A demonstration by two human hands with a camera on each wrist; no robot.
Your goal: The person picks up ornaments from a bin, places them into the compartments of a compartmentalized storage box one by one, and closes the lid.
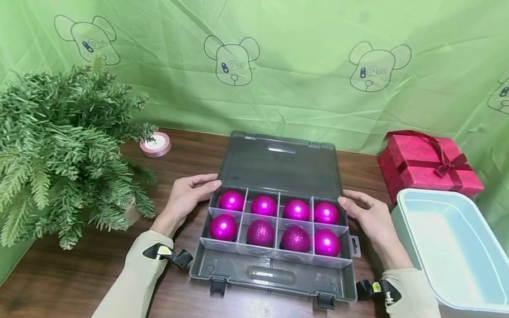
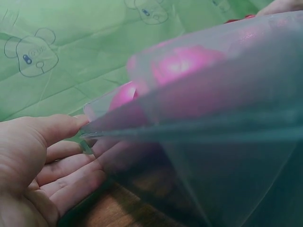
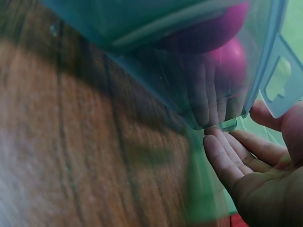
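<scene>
A grey see-through plastic storage case [image 1: 272,269] lies with its lid [image 1: 279,166] swung back. Its two rows of compartments hold several magenta Christmas balls [image 1: 264,206], some shiny and some, like the front middle ball [image 1: 296,238], glittery. My left hand [image 1: 188,195] grips the case's left side near the hinge, thumb on the upper edge. At the right side, my right hand [image 1: 373,221] does likewise. Both wrist views show the left fingers [image 2: 71,177] and right fingers [image 3: 227,156] reaching round the case's corner below the thumb. Two black latches [image 1: 218,287] hang at the front.
An artificial pine tree [image 1: 57,147] spreads over the table's left part, with a pink ribbon roll [image 1: 156,145] beside it. At the right stand a red gift box [image 1: 432,167] with a dark red bow and a pale blue tub [image 1: 460,252]. A green curtain [image 1: 305,14] hangs behind.
</scene>
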